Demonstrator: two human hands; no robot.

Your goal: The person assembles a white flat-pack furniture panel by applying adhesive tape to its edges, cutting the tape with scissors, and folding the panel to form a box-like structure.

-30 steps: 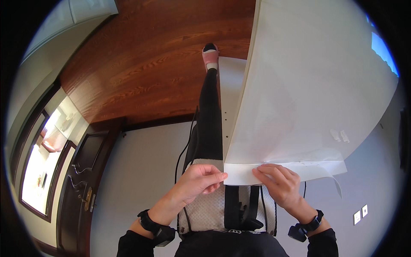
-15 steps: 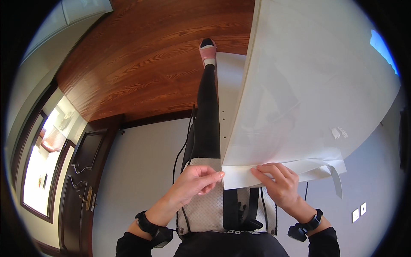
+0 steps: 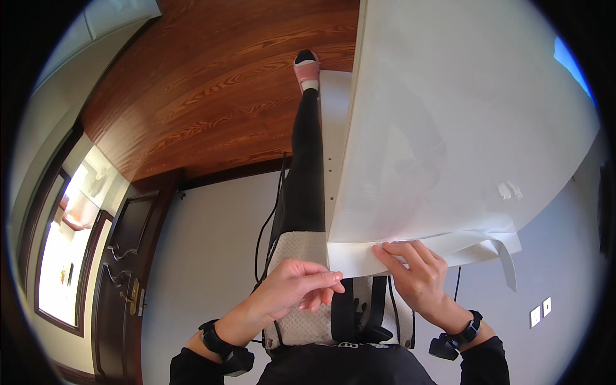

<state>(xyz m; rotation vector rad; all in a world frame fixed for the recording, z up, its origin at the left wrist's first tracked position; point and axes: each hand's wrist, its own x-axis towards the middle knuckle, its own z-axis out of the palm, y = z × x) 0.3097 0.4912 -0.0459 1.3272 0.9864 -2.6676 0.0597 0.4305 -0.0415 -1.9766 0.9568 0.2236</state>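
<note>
A white paper sheet [image 3: 355,258] hangs over the near edge of the white table [image 3: 436,154] as a band. Toward its right end a loose narrow strip [image 3: 505,260] curls up and droops. My left hand [image 3: 299,285] has thumb and forefinger closed at the band's lower left corner; the other fingers are curled under. My right hand [image 3: 416,273] is bent over the middle of the band, fingertips at the table edge and the paper between fingers and thumb. What lies under the right palm is hidden.
Two bits of clear tape [image 3: 509,190] stick to the tabletop. Below the band are black straps [image 3: 343,311] over a quilted light seat [image 3: 298,247]. A black cable [image 3: 264,240] hangs at the left, near a dark wooden door [image 3: 125,256].
My left hand has slid down a little, from the side of the band to its lower corner. My right hand has shifted slightly left and up along the edge.
</note>
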